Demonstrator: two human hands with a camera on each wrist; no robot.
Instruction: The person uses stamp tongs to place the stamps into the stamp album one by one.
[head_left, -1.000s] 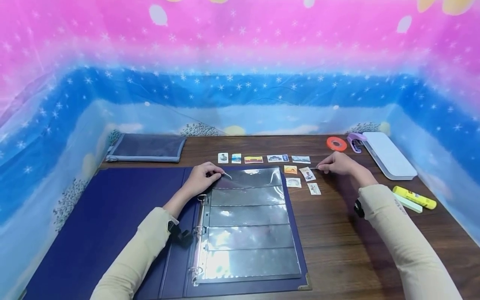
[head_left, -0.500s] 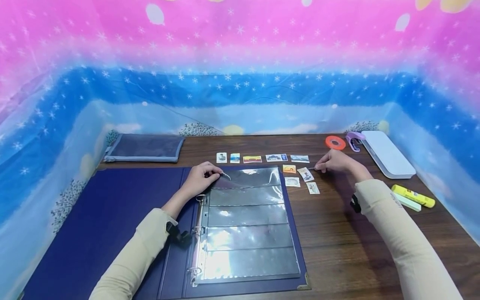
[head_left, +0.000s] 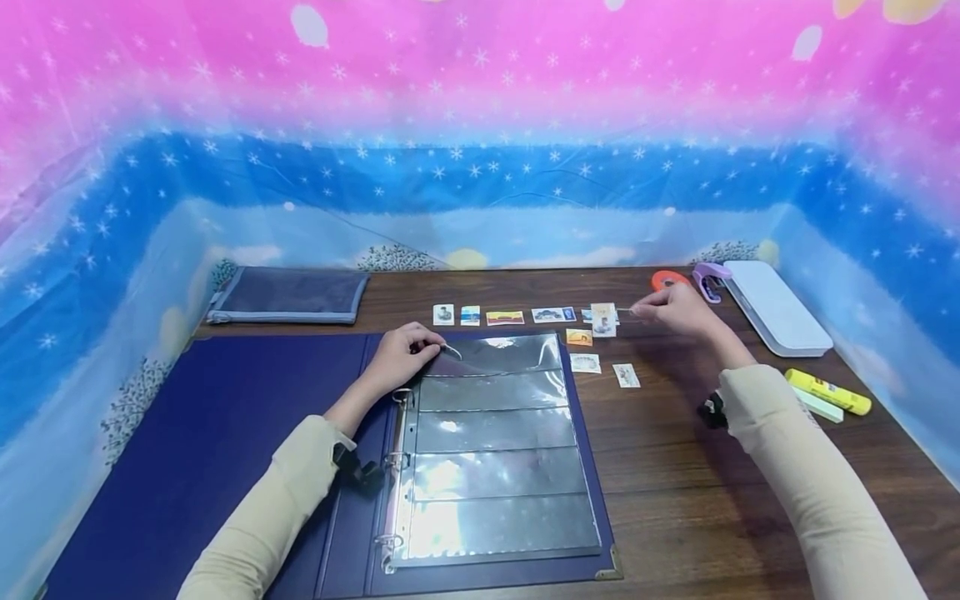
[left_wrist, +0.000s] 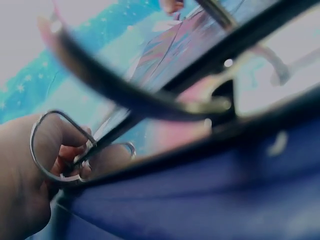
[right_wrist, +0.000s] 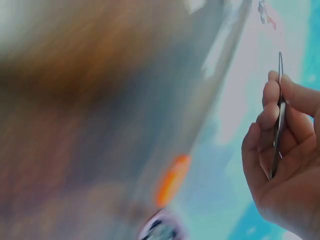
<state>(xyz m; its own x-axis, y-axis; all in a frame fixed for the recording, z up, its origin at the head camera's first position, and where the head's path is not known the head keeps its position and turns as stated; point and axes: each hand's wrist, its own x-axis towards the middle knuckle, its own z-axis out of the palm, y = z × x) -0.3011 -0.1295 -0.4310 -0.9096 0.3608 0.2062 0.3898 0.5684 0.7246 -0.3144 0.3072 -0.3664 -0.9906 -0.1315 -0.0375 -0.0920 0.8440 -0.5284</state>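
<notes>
My right hand (head_left: 678, 310) holds metal tweezers (right_wrist: 279, 115) between thumb and fingers. At their tips in the head view is a small pale stamp (head_left: 603, 321) with a figure on it, raised and partly covering another stamp behind it. My left hand (head_left: 405, 354) pinches the upper left edge of a clear-strip pocket page (head_left: 491, 433), where the top pocket's film bows up. This page sits on the rings of an open dark blue binder (head_left: 225, 450). In the left wrist view, the left hand (left_wrist: 25, 165) is beside a metal ring (left_wrist: 37, 145), its fingertips partly hidden.
Several stamps (head_left: 505, 317) lie in a row behind the binder, others (head_left: 626, 376) right of the page. A mesh zip pouch (head_left: 288, 296) lies back left. At right are orange tape (head_left: 667, 280), a purple stapler (head_left: 711, 282), a white case (head_left: 780, 308) and a yellow glue stick (head_left: 828, 392).
The stamp at the tweezers has risen from the table, moving away and slightly left with my right hand. My left hand stays at the page edge.
</notes>
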